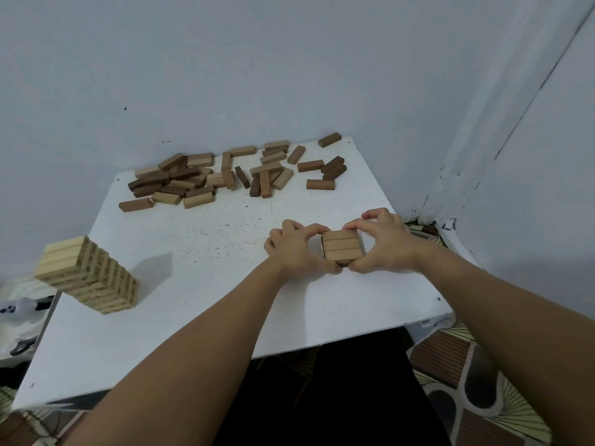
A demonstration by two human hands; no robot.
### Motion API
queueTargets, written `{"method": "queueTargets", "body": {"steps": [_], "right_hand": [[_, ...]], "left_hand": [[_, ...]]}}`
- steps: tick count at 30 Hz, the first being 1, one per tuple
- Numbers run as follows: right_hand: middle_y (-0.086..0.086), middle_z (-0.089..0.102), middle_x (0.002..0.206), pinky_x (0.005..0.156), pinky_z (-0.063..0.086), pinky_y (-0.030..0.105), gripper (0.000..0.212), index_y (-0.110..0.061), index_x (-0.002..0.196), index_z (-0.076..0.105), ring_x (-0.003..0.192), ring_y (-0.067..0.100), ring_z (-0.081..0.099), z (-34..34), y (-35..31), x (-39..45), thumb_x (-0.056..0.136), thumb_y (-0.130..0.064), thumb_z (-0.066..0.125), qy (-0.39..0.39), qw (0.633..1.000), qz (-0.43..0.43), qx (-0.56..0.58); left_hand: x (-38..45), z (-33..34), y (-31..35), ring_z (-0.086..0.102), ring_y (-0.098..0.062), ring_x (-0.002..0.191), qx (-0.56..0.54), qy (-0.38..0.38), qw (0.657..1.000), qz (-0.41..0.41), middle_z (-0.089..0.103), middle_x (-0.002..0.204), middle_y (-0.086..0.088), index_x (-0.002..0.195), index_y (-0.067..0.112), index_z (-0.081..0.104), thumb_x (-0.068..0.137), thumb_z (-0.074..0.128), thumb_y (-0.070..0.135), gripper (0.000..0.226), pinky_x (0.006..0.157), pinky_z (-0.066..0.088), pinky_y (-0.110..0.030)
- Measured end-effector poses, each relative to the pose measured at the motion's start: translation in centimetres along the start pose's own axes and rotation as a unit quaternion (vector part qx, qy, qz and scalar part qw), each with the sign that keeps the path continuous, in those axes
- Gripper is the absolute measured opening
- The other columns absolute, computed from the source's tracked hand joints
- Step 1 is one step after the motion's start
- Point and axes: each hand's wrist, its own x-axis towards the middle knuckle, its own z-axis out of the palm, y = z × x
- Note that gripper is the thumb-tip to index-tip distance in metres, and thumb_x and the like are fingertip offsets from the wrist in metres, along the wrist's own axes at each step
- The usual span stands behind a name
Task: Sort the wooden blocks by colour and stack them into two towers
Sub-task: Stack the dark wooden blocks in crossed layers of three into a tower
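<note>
Item: brown stack [343, 248], low, three blocks across on top, near the tabletop's [199, 239] right edge. Your left hand [297, 249] and right hand [381, 244] hold it from either side, fingers curled and pinching its edges, squaring the layers.

Item: pale tower [88, 275], many layers tall, at the left edge, well apart from your hands. It looks finished or close to it.

Item: loose blocks [225, 175], mixed pale, brown and dark, heaped along the far edge; one lies alone at the far right corner.

Risks: uneven pressure from one hand could skew the top layer or slide the stack toward the right edge. Pale blocks in the heap could end up in the brown stack if you pick hastily. A reaching forearm may brush the heap.
</note>
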Motion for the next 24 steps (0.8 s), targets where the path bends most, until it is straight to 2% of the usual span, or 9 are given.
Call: {"method": "queueTargets", "body": {"steps": [6,13,24], "right_hand": [[-0.018,0.021,0.138,0.115,0.028,0.044,0.073,-0.063,0.126,0.045,0.138,0.016,0.013,0.19,1.07,0.39,0.065,-0.044,0.081,-0.008,0.999,0.001,0.038],[-0.020,0.019,0.135,0.113,0.029,0.043,0.073,-0.064,0.125,0.045,0.138,0.016,0.009,0.35,1.26,0.42,0.067,-0.041,0.082,-0.019,0.998,0.005,0.067],[-0.019,0.017,0.137,0.112,0.027,0.043,0.074,-0.062,0.128,0.043,0.138,0.016,0.009,0.13,0.85,0.22,0.070,-0.039,0.082,-0.026,0.998,0.009,0.057]], "left_hand": [[0.42,0.82,-0.02,0.022,-0.017,0.119,0.013,-0.001,1.000,-0.007,0.031,0.123,0.009,0.123,0.066,0.048,0.060,0.082,0.068,0.072,0.107,0.020,-0.035],[0.51,0.62,-0.36,0.022,-0.019,0.122,-0.009,-0.014,1.000,-0.006,0.034,0.123,0.009,0.123,0.065,0.049,0.060,0.085,0.066,0.072,0.110,0.024,-0.039],[0.39,0.28,-0.36,0.023,-0.021,0.126,-0.017,-0.017,1.000,0.005,0.036,0.124,0.007,0.123,0.063,0.051,0.060,0.088,0.064,0.073,0.113,0.024,-0.042]]}}
